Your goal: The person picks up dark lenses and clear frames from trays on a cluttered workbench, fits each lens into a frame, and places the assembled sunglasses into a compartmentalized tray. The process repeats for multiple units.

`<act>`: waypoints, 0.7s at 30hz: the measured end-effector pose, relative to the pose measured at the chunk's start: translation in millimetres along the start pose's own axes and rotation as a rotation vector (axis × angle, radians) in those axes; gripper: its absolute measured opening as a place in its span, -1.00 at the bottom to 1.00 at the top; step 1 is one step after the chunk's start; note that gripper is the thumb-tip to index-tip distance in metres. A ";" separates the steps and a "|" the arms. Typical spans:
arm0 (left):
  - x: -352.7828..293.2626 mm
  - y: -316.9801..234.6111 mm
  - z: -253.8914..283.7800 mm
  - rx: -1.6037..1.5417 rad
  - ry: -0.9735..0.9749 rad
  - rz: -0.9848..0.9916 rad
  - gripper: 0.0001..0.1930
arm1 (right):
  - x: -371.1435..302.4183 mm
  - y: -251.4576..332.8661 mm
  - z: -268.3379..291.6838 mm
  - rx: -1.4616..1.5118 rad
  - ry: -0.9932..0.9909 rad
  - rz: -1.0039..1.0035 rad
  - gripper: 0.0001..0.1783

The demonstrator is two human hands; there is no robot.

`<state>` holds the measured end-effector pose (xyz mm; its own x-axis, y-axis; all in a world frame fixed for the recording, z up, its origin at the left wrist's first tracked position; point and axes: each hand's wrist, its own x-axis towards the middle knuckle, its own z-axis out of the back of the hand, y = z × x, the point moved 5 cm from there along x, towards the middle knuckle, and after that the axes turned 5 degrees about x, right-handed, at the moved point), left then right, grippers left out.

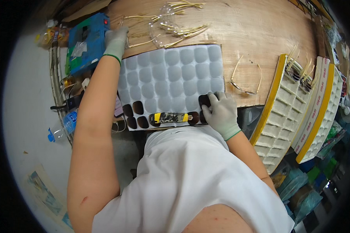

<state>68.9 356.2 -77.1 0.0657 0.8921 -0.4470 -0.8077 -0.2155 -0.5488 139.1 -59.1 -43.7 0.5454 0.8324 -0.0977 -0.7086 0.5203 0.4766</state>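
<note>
My left hand (pixel 116 42), in a pale glove, reaches to the far left of the table. Its fingers close on a glasses frame with thin gold temples (pixel 142 42), most of the front hidden beneath the hand. My right hand (pixel 224 112), also gloved, is at the near right corner of a grey moulded lens tray (pixel 171 73). Thumb and fingertips pinch a dark sunglass lens (pixel 203 101) there. Several more dark lenses (pixel 138 107) sit in the tray's near pockets. Across its near edge lies a tool with a black-and-yellow taped handle (pixel 170 118).
Gold-armed frames and clear plastic rings (pixel 167 19) lie at the table's far side. One pair of glasses (pixel 245 91) rests right of the tray. Cream compartment trays with yellow edges (pixel 282 112) lean at the right. A blue machine (pixel 87 42) and plastic bottle (pixel 68 123) are left.
</note>
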 end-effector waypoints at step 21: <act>-270.9 162.9 128.8 -0.358 0.925 -0.792 -0.73 | -38.1 203.5 -6.8 1.210 0.008 -0.105 -0.70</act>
<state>-155.9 130.6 45.6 0.9564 0.2469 -0.1558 -0.1667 0.0240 -0.9857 -28.9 16.4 51.0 0.5688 0.8007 -0.1880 0.2173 0.0741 0.9733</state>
